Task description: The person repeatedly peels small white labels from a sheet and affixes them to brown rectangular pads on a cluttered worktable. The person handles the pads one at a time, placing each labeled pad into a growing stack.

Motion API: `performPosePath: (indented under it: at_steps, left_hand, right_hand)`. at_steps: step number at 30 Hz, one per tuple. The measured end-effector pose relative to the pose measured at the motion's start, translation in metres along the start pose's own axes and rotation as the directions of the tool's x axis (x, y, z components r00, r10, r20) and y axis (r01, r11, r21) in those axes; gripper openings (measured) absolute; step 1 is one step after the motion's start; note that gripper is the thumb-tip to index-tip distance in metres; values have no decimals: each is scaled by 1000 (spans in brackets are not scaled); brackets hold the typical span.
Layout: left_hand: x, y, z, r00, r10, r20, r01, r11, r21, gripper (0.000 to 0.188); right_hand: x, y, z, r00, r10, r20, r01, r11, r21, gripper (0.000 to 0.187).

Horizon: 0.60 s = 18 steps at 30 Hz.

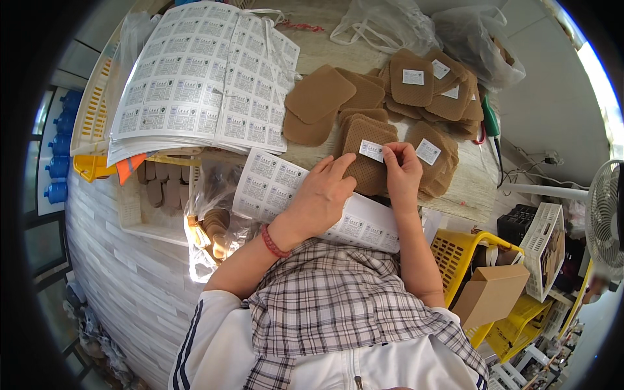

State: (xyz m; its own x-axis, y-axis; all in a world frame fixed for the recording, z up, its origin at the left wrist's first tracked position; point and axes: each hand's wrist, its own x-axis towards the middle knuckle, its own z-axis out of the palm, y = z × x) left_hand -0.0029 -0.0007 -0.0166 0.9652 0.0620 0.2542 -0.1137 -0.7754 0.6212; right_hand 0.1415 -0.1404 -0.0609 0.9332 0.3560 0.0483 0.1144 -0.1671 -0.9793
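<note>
A stack of brown, textured, rounded-square pads (pixel 363 177) lies in front of me at the table's edge. A small white printed label (pixel 372 151) is on the top pad. My right hand (pixel 403 170) pinches the label's right end between thumb and forefinger. My left hand (pixel 323 195) lies with fingers stretched out, fingertips on the pad's left side near the label. Under my left wrist and hand is a sheet of printed labels (pixel 266 185), partly bare at its right. Just right of my right hand, another pile of pads has a labelled pad (pixel 429 151) on top.
A thick stack of label sheets (pixel 188 71) covers the table's left. Unlabelled pads (pixel 322 94) and labelled pads (pixel 413 78) lie further back, near plastic bags (pixel 383 23). A green-handled tool (pixel 490 117) is at the right edge. Yellow baskets (pixel 448 253) and a fan (pixel 606 214) stand right.
</note>
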Motion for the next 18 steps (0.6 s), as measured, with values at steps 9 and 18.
performPosePath:
  at_steps: [9, 18]
  left_hand:
    - [3, -1, 0, 998, 58, 26, -60, 996, 71, 7]
    - [3, 0, 5, 998, 41, 37, -46, 988, 147, 8]
  right_hand:
    - [-3, -2, 3, 1000, 6, -29, -8, 998, -55, 10]
    - [-10, -5, 11, 973, -227, -47, 180, 867, -465, 22]
